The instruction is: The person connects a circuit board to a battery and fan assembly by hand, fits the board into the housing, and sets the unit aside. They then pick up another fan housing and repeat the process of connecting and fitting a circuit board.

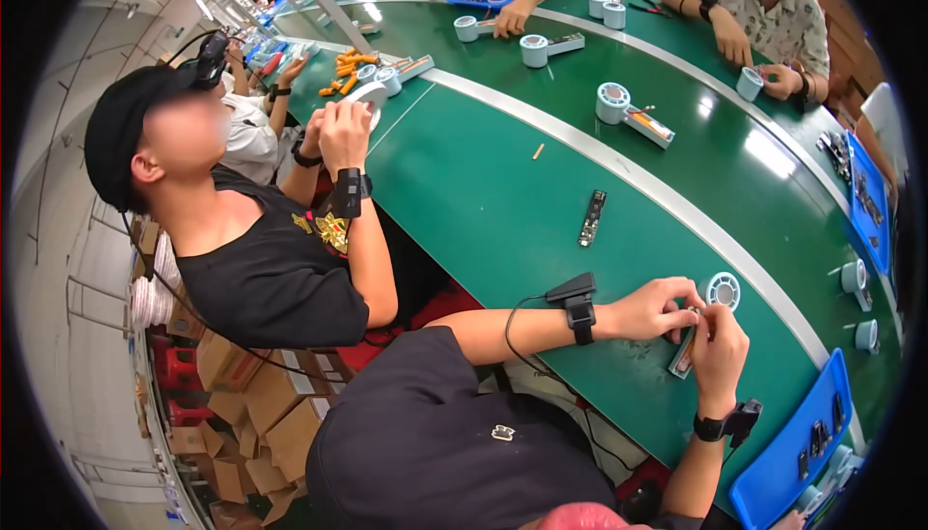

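Observation:
Over the green tabletop, my left hand (652, 310) and my right hand (724, 348) come together at a small handheld fan (723, 291). Its round light-blue head faces up just beyond my fingers. Both hands are closed, thumbs and fingertips pinching around its opened handle (682, 357), whose lower end shows beneath them. What the fingertips press on inside the handle is hidden. To the left, past my left wrist, a narrow dark circuit board (593, 219) lies on the table. A small tan strip (538, 152) rests farther back.
At my right is a blue tray (773, 480) with dark boards. Beyond a pale rail (667, 199), fans with opened handles, including one fan (613, 104), stand on the green line. A co-worker (271, 230) sits close at my left; others work across.

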A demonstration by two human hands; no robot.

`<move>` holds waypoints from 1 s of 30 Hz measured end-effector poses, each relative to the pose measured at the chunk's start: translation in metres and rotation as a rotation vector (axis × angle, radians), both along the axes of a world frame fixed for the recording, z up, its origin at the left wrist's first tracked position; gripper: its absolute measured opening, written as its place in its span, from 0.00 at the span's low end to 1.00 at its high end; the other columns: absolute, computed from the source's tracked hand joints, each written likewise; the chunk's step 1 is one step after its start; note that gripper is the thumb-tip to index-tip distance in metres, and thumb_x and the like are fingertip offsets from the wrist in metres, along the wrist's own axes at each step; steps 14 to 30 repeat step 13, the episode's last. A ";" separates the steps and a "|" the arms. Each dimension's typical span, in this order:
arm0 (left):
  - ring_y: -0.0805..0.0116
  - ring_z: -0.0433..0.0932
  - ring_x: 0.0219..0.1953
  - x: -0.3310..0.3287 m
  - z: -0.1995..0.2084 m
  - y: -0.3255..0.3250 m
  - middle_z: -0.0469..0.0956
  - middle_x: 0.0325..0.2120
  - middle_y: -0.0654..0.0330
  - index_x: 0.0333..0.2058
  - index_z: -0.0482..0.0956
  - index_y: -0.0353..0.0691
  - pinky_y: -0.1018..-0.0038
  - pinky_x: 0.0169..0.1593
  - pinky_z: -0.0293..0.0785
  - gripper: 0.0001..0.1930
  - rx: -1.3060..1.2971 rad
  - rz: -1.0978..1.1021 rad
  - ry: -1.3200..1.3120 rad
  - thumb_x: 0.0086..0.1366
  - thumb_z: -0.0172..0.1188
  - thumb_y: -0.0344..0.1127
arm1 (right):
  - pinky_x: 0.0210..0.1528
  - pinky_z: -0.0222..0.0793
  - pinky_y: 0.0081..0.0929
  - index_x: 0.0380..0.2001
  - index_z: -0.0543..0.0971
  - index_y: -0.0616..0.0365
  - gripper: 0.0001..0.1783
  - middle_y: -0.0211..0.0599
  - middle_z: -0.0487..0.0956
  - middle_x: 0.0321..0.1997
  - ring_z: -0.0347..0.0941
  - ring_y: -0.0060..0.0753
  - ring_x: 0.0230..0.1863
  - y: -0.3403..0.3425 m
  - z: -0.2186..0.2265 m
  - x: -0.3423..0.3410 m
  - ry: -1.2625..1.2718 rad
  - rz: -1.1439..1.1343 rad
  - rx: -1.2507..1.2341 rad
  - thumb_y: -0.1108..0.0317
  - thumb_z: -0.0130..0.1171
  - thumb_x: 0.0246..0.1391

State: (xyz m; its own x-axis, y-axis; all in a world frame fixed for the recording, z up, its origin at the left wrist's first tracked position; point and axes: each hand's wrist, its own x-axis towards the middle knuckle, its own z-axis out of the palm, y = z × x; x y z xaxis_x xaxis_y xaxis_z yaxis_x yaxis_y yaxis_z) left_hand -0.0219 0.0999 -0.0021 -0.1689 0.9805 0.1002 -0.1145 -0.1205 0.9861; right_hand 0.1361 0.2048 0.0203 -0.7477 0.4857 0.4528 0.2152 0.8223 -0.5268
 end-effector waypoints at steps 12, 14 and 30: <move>0.73 0.83 0.29 -0.004 -0.005 -0.013 0.78 0.39 0.56 0.48 0.69 0.36 0.75 0.33 0.79 0.10 0.001 -0.096 0.009 0.74 0.56 0.32 | 0.30 0.75 0.27 0.32 0.76 0.60 0.06 0.35 0.81 0.25 0.78 0.33 0.24 -0.003 -0.020 -0.001 0.102 -0.043 -0.235 0.79 0.65 0.55; 0.71 0.83 0.29 -0.005 0.005 -0.017 0.77 0.41 0.54 0.49 0.68 0.36 0.75 0.34 0.79 0.10 -0.004 -0.165 0.088 0.75 0.55 0.33 | 0.31 0.76 0.27 0.31 0.77 0.60 0.06 0.33 0.83 0.26 0.79 0.34 0.24 -0.001 -0.027 0.005 0.091 -0.048 -0.272 0.79 0.65 0.56; 0.71 0.83 0.29 -0.005 0.005 -0.017 0.77 0.41 0.54 0.49 0.68 0.36 0.75 0.34 0.79 0.10 -0.004 -0.165 0.088 0.75 0.55 0.33 | 0.31 0.76 0.27 0.31 0.77 0.60 0.06 0.33 0.83 0.26 0.79 0.34 0.24 -0.001 -0.027 0.005 0.091 -0.048 -0.272 0.79 0.65 0.56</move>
